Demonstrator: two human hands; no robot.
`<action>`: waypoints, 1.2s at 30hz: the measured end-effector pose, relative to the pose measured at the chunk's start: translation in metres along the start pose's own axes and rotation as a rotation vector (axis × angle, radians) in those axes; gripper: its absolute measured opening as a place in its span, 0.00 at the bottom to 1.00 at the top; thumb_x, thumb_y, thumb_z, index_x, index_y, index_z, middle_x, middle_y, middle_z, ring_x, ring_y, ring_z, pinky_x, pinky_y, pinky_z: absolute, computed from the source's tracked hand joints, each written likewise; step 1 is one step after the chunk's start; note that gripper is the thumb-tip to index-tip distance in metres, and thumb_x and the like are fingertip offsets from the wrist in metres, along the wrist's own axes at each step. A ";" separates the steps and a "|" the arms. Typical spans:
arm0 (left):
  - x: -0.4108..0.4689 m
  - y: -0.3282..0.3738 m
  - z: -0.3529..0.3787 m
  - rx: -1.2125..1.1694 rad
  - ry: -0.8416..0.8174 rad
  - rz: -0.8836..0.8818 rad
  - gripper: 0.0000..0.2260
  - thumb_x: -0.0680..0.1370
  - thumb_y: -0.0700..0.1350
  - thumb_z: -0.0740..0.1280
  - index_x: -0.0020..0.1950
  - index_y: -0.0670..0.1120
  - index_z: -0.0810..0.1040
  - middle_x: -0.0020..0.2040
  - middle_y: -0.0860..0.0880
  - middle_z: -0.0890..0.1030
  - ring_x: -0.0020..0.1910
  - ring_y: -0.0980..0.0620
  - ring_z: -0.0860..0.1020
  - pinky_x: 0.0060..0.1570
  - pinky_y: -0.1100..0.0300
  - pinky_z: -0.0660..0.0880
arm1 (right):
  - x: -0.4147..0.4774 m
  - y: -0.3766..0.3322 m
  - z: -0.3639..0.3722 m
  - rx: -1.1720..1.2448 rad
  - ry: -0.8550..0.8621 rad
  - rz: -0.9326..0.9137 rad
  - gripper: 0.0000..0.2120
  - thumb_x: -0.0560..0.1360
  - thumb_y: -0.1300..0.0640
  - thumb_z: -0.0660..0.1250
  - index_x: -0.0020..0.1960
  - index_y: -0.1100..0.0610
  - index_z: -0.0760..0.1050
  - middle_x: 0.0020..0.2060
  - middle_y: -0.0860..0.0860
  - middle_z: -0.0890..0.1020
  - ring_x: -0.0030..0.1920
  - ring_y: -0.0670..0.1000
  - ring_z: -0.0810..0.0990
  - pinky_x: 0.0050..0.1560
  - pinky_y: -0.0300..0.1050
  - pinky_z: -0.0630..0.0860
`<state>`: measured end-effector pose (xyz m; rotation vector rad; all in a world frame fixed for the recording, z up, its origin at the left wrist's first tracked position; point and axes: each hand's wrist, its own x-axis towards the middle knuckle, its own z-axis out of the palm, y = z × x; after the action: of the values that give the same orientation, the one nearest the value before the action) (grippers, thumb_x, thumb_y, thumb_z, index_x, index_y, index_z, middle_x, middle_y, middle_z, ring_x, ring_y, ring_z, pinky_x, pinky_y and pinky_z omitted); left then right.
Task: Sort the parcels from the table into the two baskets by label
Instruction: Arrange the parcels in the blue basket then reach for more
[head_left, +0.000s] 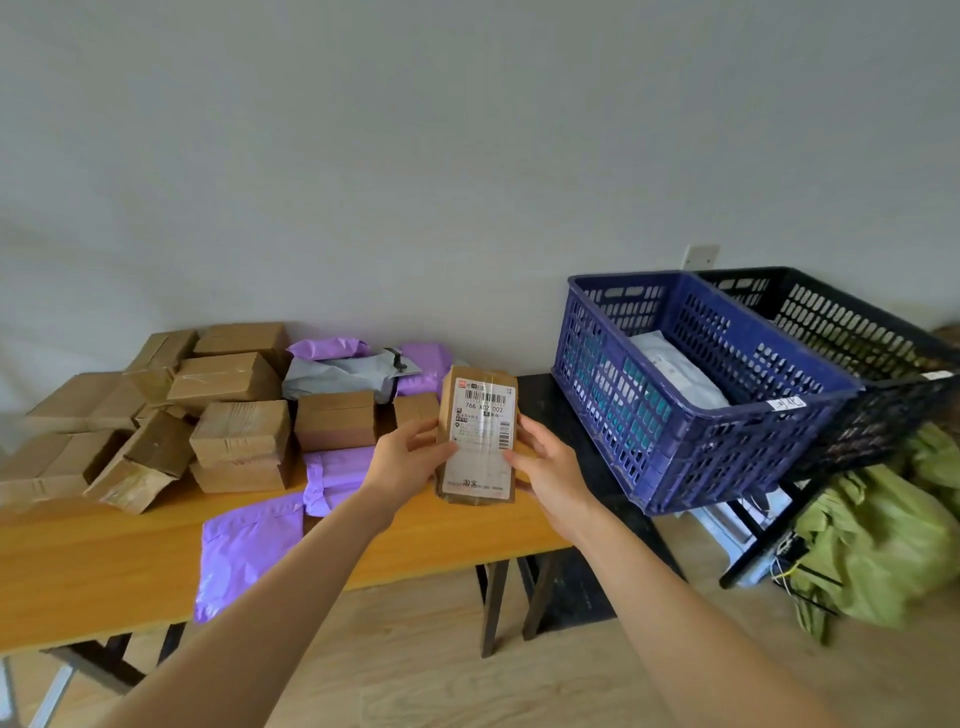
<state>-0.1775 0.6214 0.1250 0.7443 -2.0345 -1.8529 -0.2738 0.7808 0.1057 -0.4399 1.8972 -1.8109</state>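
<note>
Cardboard boxes (156, 415) crowd the table's (104, 561) back left, leaving a bare strip along its front edge, which a purple mailer (249, 551) overhangs. Above the table's right end, the left hand (410, 462) and right hand (545, 467) grip a brown labelled parcel (478, 436) by its side edges, fingers curled round it. Open space lies between the parcel and the blue basket (701, 457), which touches the black basket (883, 431).

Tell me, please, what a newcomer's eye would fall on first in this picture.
First, the brown parcel held upright at centre between the left hand and the right hand, its white barcode label facing the camera. Next, the blue basket and the black basket side by side at right, the blue one holding a white parcel. At left, cardboard boxes and purple mailers crowd the wooden table.
</note>
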 end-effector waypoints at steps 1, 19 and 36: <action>0.001 -0.001 0.004 -0.002 -0.014 -0.002 0.18 0.76 0.40 0.70 0.66 0.44 0.74 0.56 0.49 0.81 0.50 0.52 0.80 0.40 0.63 0.77 | -0.002 0.004 -0.005 -0.005 0.020 0.011 0.26 0.77 0.60 0.67 0.73 0.49 0.67 0.64 0.46 0.77 0.64 0.49 0.76 0.60 0.58 0.77; -0.001 0.020 0.178 0.101 -0.373 -0.044 0.13 0.75 0.43 0.72 0.57 0.50 0.74 0.54 0.50 0.81 0.53 0.50 0.81 0.42 0.58 0.80 | -0.069 0.011 -0.175 0.061 0.290 0.023 0.15 0.79 0.63 0.65 0.55 0.42 0.75 0.55 0.47 0.83 0.56 0.49 0.81 0.54 0.54 0.81; 0.014 0.081 0.380 0.099 -0.439 -0.044 0.25 0.77 0.39 0.69 0.68 0.59 0.67 0.56 0.46 0.81 0.53 0.47 0.82 0.50 0.45 0.81 | -0.024 -0.026 -0.403 0.073 0.187 -0.045 0.19 0.78 0.66 0.65 0.65 0.50 0.72 0.56 0.50 0.82 0.54 0.49 0.82 0.44 0.44 0.81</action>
<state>-0.4073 0.9334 0.1536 0.4325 -2.4028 -2.0995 -0.4753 1.1301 0.1392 -0.2987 1.9490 -2.0051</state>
